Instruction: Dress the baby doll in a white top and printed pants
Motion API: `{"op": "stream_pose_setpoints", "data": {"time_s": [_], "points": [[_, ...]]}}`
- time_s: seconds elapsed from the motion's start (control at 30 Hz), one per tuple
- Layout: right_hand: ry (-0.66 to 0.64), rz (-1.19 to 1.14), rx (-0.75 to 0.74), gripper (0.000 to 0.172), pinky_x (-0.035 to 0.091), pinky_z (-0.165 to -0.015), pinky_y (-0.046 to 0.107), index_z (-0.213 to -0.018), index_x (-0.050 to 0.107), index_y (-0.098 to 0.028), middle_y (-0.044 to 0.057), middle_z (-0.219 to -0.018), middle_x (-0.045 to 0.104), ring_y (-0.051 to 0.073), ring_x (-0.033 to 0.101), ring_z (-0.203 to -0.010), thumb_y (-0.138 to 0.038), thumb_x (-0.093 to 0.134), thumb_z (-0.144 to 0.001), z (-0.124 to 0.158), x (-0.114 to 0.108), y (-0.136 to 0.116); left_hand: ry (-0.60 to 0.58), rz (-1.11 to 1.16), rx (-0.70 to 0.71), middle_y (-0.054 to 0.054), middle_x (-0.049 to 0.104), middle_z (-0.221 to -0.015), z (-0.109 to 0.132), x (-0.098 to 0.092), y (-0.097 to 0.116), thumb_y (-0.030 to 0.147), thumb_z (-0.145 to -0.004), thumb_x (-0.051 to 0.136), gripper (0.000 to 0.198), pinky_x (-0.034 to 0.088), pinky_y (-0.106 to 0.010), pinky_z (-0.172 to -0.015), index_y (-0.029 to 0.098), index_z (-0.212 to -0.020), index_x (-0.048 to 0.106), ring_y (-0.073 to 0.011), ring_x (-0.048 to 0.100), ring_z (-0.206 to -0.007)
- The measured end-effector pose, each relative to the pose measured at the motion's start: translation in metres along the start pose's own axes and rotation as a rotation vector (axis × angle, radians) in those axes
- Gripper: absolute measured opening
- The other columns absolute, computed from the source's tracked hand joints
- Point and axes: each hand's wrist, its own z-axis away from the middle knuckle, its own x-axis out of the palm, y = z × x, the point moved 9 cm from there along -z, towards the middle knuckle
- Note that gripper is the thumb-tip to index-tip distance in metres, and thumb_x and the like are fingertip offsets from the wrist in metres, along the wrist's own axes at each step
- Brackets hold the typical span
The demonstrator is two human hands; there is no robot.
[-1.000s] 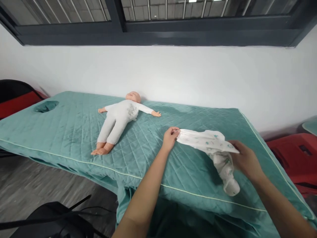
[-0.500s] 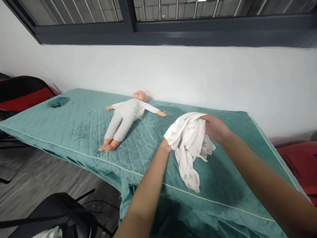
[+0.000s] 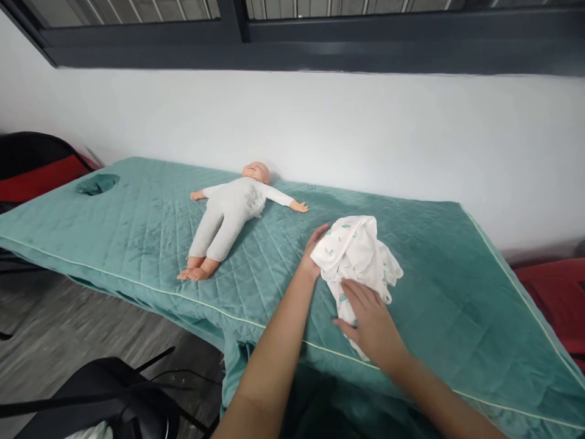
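Note:
A crumpled white cloth (image 3: 354,244) with small green prints lies on the green quilted bed cover, its lower end hanging toward the front edge. Whether it is a garment I cannot tell. My left hand (image 3: 314,247) is at the cloth's left side, fingers stretched out and partly hidden by a fold. Across the lower part of the cloth lies my right hand (image 3: 372,323), its thumb apart from the fingers. To the left, a baby doll (image 3: 233,207) in a white suit rests on its back, arms spread, touched by neither hand.
The bed cover (image 3: 439,292) has pale piping and a face hole (image 3: 98,184) at the far left. A white wall (image 3: 365,134) and a dark window frame (image 3: 365,46) stand behind. A black chair (image 3: 100,396) is at front left; a red seat (image 3: 553,292) is at right.
My right hand has left the cloth's upper right side and moved down toward me onto its lower part. The cloth has settled lower; the left hand's fingers now show beside it.

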Motion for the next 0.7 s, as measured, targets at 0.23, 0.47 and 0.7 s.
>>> {"op": "stream_pose_setpoints", "data": {"time_s": [0.23,0.47,0.7], "points": [[0.119,-0.184,0.273,0.031,0.051,-0.098,0.051,-0.116,0.063,-0.018,0.013,-0.118,0.067,0.031,0.061,-0.113,-0.014,0.052,-0.087,0.013,-0.013,0.034,0.031,-0.022,0.017,-0.001,0.074,-0.094,0.009,-0.005,0.006,0.007,-0.063,0.076,0.047,0.053,-0.032,-0.087,0.019,-0.107,0.067,-0.0163,0.071,-0.082],[0.232,-0.714,0.519,0.017,0.054,-0.092,0.039,-0.093,0.073,-0.028,0.005,-0.107,0.072,0.026,0.067,-0.103,-0.033,0.072,-0.077,0.070,-0.101,0.094,0.078,0.033,0.028,0.001,0.071,-0.086,0.008,-0.013,0.010,0.006,-0.074,0.070,0.036,0.054,-0.028,-0.079,0.021,-0.106,0.065,-0.0134,0.069,-0.076],[0.800,-0.669,1.009,0.023,0.045,-0.060,0.034,-0.088,0.063,-0.028,0.004,-0.098,0.064,0.018,0.056,-0.069,-0.041,0.071,-0.070,0.144,-0.180,0.160,0.120,0.063,0.052,0.001,0.069,-0.087,0.012,-0.013,0.010,0.003,-0.072,0.071,0.036,0.052,-0.025,-0.080,0.020,-0.103,0.066,-0.0107,0.068,-0.077]]}}
